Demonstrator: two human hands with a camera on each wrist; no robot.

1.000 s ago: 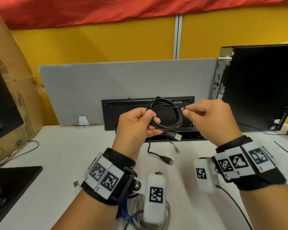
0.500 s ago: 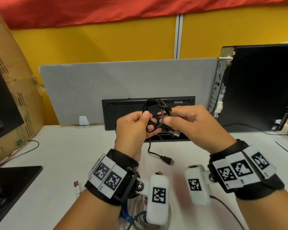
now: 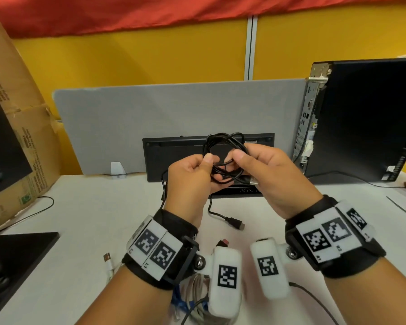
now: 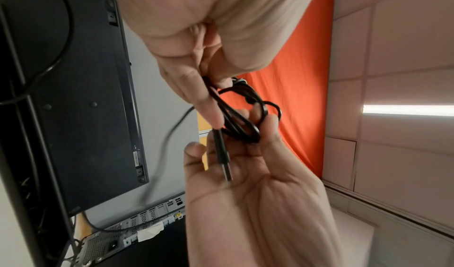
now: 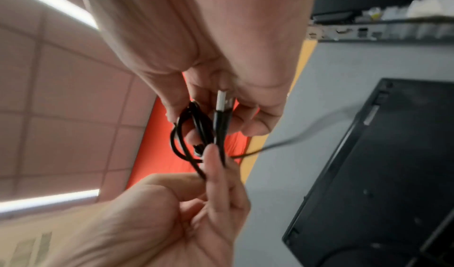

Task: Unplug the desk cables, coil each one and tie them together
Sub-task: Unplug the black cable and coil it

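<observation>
A thin black USB cable [image 3: 223, 146] is wound into a small coil and held up in front of me. My left hand [image 3: 212, 168] pinches the coil's left side between thumb and fingers. My right hand [image 3: 242, 170] grips the right side, with the cable's USB plug [image 3: 252, 182] sticking out below its fingers. In the left wrist view the plug [image 4: 223, 154] lies across the right palm. In the right wrist view the plug [image 5: 222, 104] sits between the right fingers. A second black cable [image 3: 232, 222] lies loose on the white desk [image 3: 80, 219].
A black keyboard [image 3: 174, 158] stands on edge against the grey divider [image 3: 150, 113]. A PC tower [image 3: 361, 118] stands at right and a cardboard box [image 3: 17, 118] at left. A bundle of grey and blue cables [image 3: 192, 299] and a white cable end [image 3: 107, 258] lie near me.
My right hand has moved left from the cable's free end onto the coil, bringing the plug with it. The coil is now smaller and tighter between both hands.
</observation>
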